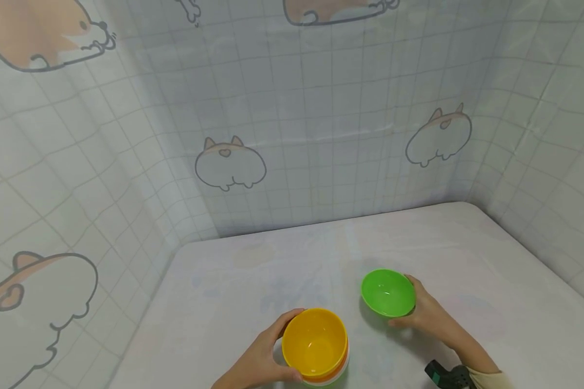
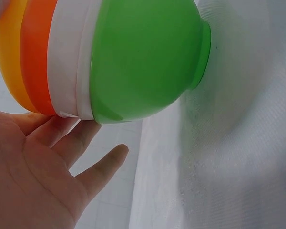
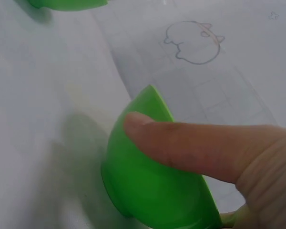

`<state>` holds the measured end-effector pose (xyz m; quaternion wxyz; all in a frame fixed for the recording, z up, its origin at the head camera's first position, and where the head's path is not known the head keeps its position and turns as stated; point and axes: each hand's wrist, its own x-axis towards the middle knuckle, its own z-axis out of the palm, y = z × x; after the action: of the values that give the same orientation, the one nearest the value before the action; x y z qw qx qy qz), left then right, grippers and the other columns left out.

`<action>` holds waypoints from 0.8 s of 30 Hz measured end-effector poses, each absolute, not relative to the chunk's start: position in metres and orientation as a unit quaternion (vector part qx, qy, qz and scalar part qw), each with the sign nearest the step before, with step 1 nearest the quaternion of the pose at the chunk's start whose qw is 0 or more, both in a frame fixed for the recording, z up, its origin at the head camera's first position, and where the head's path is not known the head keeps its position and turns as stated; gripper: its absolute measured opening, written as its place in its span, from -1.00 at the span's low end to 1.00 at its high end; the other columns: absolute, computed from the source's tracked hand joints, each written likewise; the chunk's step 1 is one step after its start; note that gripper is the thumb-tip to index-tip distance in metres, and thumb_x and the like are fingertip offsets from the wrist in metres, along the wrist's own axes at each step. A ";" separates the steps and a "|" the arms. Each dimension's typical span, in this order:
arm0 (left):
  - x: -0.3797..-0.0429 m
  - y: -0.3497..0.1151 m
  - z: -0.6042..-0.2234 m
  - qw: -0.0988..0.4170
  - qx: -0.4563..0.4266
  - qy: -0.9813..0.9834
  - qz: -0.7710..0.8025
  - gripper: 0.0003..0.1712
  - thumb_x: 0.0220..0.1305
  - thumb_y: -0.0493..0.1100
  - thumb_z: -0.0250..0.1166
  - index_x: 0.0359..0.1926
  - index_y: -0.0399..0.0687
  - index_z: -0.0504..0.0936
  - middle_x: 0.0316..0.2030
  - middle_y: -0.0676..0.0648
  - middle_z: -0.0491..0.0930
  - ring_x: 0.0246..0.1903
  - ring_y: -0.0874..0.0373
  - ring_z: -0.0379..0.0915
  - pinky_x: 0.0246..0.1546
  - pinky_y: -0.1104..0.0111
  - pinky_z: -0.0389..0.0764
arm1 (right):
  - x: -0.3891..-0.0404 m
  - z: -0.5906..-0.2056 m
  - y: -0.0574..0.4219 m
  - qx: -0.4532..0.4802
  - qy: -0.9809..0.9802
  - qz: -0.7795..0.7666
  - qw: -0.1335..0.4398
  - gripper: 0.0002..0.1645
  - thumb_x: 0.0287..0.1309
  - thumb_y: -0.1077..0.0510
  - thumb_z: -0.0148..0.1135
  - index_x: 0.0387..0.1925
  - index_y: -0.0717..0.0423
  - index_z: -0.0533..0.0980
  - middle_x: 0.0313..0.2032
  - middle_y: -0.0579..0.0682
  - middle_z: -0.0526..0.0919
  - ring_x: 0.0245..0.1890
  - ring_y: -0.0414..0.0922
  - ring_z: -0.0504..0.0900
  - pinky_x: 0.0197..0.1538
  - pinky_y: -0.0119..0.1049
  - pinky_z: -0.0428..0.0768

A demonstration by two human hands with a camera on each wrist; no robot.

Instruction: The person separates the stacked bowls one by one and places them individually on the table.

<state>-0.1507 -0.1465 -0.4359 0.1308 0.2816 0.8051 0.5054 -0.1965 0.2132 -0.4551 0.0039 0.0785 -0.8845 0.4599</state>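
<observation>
My left hand [image 1: 259,357] holds a stack of nested bowls from the side, thumb and fingers spread round the rims. On top is a yellow bowl [image 1: 315,341]. Beneath it, the left wrist view shows an orange bowl [image 2: 35,59], a white layer [image 2: 64,59] and a green bowl [image 2: 145,62] with its foot towards the table. To the right of the stack, a separate green bowl [image 1: 387,293] is gripped at its right side by my right hand [image 1: 430,316]. The thumb presses its outer wall in the right wrist view. It looks tilted, its shadow falling on the table below.
A white cloth covers the table [image 1: 214,302]. Behind and at both sides hang pale gridded sheets [image 1: 321,108] printed with corgi drawings. On the right forearm sits a dark wrist device [image 1: 450,375] beside a beige sleeve [image 1: 491,380].
</observation>
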 end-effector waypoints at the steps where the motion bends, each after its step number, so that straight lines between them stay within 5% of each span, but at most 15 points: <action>1: -0.151 -0.147 -0.436 0.130 0.282 0.804 0.506 -0.05 -0.05 -0.05 0.41 0.32 0.30 0.07 0.18 0.18 0.26 0.03 0.21 0.31 0.03 0.24 0.34 | -0.197 -0.456 0.214 0.080 -0.886 0.457 0.005 0.40 -0.52 -0.06 0.57 0.26 0.38 -0.10 0.12 0.36 0.25 0.08 0.27 0.29 0.00 0.19 0.30; 14: -0.151 -0.147 -0.437 0.126 0.294 0.798 0.512 -0.05 -0.03 -0.08 0.40 0.33 0.21 0.06 0.20 0.16 0.25 0.06 0.20 0.29 0.05 0.26 0.34 | -0.193 -0.445 0.220 0.126 -0.900 0.416 0.019 0.49 -0.46 -0.12 0.53 0.26 0.52 -0.21 0.18 0.46 0.10 0.16 0.36 0.10 0.05 0.30 0.13; 24: -0.151 -0.147 -0.436 0.133 0.286 0.795 0.517 -0.06 -0.03 -0.10 0.40 0.32 0.30 0.06 0.20 0.16 0.25 0.05 0.20 0.30 0.04 0.28 0.34 | -0.191 -0.428 0.228 0.090 -0.910 0.399 0.064 0.37 -0.41 -0.23 0.47 0.37 0.02 -0.12 0.31 0.28 -0.05 0.24 0.29 -0.01 0.04 0.32 0.09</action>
<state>-0.1509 -0.1469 -0.4364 0.1328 0.2864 0.7954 0.5174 -0.1909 0.2279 -0.4282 0.0637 0.0896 -0.9104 0.3988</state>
